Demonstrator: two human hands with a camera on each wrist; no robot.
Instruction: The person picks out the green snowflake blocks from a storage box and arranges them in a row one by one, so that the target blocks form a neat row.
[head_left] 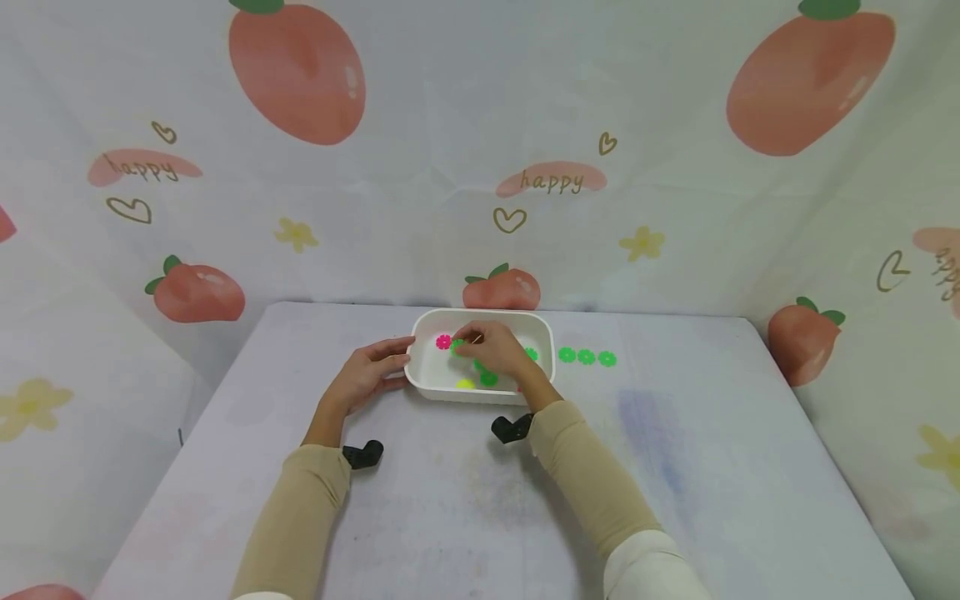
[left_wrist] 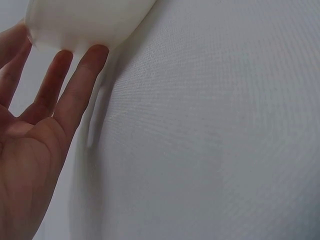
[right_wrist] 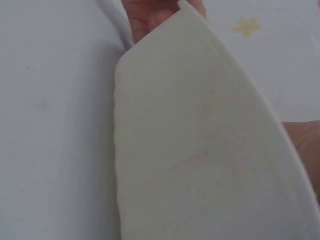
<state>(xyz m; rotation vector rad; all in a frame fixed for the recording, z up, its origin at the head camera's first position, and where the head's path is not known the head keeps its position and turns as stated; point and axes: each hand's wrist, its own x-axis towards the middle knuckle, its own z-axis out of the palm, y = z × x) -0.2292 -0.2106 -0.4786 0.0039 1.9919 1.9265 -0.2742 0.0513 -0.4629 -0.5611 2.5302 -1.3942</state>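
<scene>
A white rectangular tray [head_left: 481, 397] stands near the table's back edge with flower-shaped plastic pieces inside. My left hand [head_left: 366, 372] rests its fairly straight fingertips against the tray's left end; the left wrist view shows fingertips [left_wrist: 95, 52] at the lower wall. My right hand [head_left: 497, 348] reaches into the tray from the near right, fingers bent and thumb close to them. Its fingertips pinch a green flower-shaped piece [head_left: 457, 346], partly covered. Beside that lies a pink piece [head_left: 444, 342]. Several green pieces [head_left: 488, 379] and a yellow one [head_left: 465, 384] lie nearby, some hidden beneath the hand.
To the tray's right, 3 green flower pieces [head_left: 587, 357] lie in a row on the pale cloth-covered table [head_left: 435, 500]. A printed fabric backdrop [head_left: 420, 225] with fruit and hearts hangs behind and at both sides. Each wrist carries a black camera [head_left: 363, 455].
</scene>
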